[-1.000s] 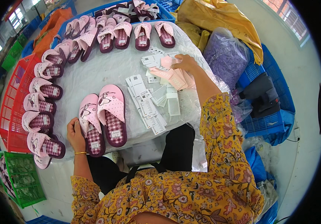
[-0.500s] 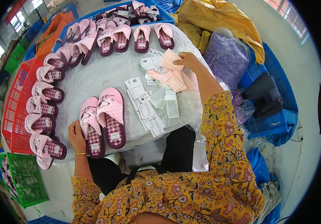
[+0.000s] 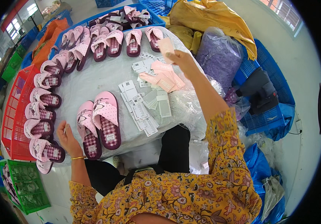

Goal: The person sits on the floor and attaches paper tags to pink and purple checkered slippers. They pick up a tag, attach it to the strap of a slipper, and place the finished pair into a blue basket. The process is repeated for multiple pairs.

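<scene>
Two pink slippers point(image 3: 105, 108) lie side by side on the table point(image 3: 82, 80), near the edge where the person sits. They have dots and a little drawing on top, with dark purple soles and checks inside. Their toes point away from the person.

The right hand point(image 3: 184, 61) pinches a pink card point(image 3: 165, 49) between thumb and fingers. It holds the card up in the air, over the far right part of the table. Below that hand is a messy pile of pink cards point(image 3: 164, 79). White paper tags point(image 3: 140, 112) lie between this pile and the two slippers.

The left hand point(image 3: 69, 140) is just beside the left slipper. Its fingers are loose and it grips nothing. A gold bangle point(image 3: 79, 157) is on that wrist.

Clear plastic covers the table. More pink slippers point(image 3: 40, 108) stand in a curved line along the left and far edges. Behind them, a blue basket point(image 3: 155, 18) is full of slippers too. On the left are a red basket point(image 3: 13, 121) and a green crate point(image 3: 28, 183). On the right sits a clear bag of purple stuff point(image 3: 220, 56), with a yellow sack point(image 3: 216, 16) behind it.
</scene>
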A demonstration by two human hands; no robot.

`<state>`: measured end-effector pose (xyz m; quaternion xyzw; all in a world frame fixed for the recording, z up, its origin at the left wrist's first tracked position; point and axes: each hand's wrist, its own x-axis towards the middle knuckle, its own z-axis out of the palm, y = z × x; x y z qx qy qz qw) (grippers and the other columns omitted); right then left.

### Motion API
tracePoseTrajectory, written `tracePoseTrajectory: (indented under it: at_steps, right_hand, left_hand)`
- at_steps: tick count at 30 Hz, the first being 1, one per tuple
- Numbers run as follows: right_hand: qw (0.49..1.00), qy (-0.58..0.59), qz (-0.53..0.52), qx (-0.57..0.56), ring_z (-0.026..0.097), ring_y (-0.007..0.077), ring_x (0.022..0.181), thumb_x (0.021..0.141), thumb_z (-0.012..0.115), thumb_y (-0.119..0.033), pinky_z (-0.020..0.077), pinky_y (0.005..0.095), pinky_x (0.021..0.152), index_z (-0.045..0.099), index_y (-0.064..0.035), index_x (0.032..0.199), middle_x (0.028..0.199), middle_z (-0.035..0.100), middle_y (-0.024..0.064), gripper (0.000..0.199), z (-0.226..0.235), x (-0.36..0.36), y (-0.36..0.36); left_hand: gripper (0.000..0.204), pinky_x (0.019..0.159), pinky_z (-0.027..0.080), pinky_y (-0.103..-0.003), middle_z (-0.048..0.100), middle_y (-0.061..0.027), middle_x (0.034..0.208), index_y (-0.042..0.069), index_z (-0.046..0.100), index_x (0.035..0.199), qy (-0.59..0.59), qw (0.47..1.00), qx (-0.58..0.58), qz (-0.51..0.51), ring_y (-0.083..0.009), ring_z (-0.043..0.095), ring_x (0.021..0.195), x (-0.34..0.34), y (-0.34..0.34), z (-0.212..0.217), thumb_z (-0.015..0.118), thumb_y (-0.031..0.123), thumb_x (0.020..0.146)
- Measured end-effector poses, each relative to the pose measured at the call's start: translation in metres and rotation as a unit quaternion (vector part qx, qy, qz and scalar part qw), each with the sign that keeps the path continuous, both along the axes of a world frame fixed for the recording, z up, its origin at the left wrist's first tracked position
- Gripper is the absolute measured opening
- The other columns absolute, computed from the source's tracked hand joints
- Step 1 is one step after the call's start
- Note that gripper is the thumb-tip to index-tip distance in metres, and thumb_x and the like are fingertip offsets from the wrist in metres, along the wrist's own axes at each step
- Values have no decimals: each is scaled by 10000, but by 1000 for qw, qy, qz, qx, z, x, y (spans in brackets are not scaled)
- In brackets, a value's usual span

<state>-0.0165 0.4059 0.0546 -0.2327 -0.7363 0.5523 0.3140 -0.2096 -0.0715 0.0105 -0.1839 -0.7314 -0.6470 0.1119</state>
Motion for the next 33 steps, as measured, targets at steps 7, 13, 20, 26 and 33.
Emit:
tracePoseTrajectory:
  at_steps: [7, 13, 20, 26, 33]
  right_hand:
    - [995, 15, 96, 6, 448, 107, 603, 861, 714, -273, 382, 304, 549, 614, -6, 731, 641, 491, 48, 314, 0, 55, -203]
    - [994, 38, 40, -98, 522, 106, 657, 863, 717, -221, 441, 283, 591, 657, -14, 931, 776, 578, 61, 226, -30, 96, -259]
    - [971, -87, -178, 134, 562, 144, 648, 825, 731, -90, 472, 271, 607, 680, -76, 1028, 839, 601, 45, 210, -53, 168, -241]
    - [918, -101, -223, 312, 605, 228, 751, 763, 744, -86, 491, 350, 660, 682, -116, 1018, 842, 601, 45, 264, -70, 159, -217]
    - [885, -110, -234, 387, 597, 229, 806, 728, 770, -153, 457, 368, 711, 694, -136, 970, 836, 595, 27, 255, -82, 160, -181]
  left_hand:
    - [340, 927, 422, -269, 581, -53, 1143, -5, 535, 1268, -156, 916, 51, -365, -124, 534, 1046, 109, 106, 70, 589, 124, 958]
    - [161, 632, 386, -220, 584, 25, 765, 63, 600, 860, -318, 850, 80, -412, -59, 477, 668, 133, 141, 34, 631, 196, 946]
    - [167, 827, 491, -292, 618, -35, 973, 38, 575, 1049, -347, 807, 80, -472, -122, 598, 877, 127, 200, 45, 562, 191, 982]
    - [192, 879, 527, -340, 625, -83, 1003, 13, 547, 1072, -401, 734, 61, -545, -191, 634, 947, 163, 270, 38, 534, 186, 990]
    - [174, 856, 524, -326, 623, -87, 978, 22, 532, 1004, -390, 727, 19, -564, -168, 625, 903, 190, 319, 22, 511, 195, 993]
